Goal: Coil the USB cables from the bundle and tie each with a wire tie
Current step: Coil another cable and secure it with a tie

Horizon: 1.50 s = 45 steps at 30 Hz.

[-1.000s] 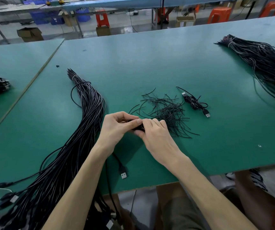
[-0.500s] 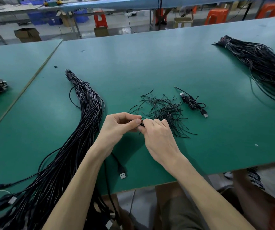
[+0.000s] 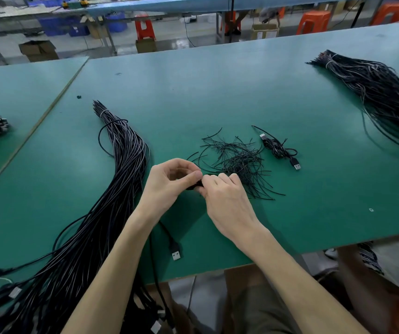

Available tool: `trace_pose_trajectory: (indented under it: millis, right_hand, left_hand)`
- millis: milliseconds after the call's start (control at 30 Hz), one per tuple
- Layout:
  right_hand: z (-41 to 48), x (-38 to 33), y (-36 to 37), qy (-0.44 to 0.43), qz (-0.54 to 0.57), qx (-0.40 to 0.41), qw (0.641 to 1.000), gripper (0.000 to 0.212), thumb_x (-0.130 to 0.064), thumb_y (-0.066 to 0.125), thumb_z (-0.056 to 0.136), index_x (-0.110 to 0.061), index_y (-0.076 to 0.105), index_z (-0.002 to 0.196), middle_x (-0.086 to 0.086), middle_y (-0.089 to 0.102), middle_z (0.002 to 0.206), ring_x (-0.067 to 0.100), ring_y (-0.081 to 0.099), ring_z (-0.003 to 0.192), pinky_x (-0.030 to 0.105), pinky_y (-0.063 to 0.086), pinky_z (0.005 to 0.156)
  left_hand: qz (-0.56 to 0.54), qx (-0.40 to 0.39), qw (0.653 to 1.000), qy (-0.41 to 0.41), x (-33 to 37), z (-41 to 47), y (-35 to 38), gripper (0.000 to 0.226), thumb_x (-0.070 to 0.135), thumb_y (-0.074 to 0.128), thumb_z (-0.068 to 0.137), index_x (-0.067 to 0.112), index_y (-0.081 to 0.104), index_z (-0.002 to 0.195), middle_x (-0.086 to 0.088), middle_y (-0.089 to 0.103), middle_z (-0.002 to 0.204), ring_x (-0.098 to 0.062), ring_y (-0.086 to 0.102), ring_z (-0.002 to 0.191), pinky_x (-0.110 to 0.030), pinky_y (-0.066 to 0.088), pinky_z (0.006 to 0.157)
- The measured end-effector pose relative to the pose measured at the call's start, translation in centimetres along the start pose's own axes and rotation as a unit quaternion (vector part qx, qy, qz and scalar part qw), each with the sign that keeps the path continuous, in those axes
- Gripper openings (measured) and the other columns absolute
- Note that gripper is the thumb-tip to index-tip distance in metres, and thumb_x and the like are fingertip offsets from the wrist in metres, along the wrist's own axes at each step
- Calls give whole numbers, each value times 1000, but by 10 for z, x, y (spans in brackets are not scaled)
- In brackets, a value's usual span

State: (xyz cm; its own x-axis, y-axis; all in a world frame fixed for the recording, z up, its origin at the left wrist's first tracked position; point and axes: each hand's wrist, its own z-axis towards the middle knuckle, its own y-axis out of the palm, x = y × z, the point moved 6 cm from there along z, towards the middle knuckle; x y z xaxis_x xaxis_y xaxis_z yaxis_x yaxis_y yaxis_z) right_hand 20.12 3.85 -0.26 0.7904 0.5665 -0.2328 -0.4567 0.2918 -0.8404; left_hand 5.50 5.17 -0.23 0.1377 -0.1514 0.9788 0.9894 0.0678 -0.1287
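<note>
Thumb and curled fingers of the left hand (image 3: 169, 182) and the pinching fingertips of the right hand (image 3: 227, 201) together grip a small, mostly hidden coiled cable (image 3: 195, 185) over the green table (image 3: 217, 92), between the cable bundle (image 3: 121, 165) on the left and the wire ties (image 3: 239, 160) just right.

Your left hand (image 3: 169, 182) and right hand (image 3: 227, 203) are meeting over the green table (image 3: 217, 92), both pinching a small black cable coil (image 3: 195, 186) (mostly hidden by your fingers). The long bundle (image 3: 111, 189) is lying to your left. The wire ties (image 3: 239, 162) are lying just beyond your right hand, with a tied cable (image 3: 278, 149) sitting beside them.
</note>
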Motion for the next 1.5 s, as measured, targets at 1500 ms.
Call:
trace_pose_trajectory:
  millis: [1500]
  right_hand:
    - [-1,9,-9,48,-69,68,994,15,0,68,89,-14,70,93,2,60,83,26,53,80,38,41,76]
  left_hand:
    - [532,81,785,307,33,-12,29,28,28,60,104,10,58,83,-2,53,84,-23,49,76,-40,45,68]
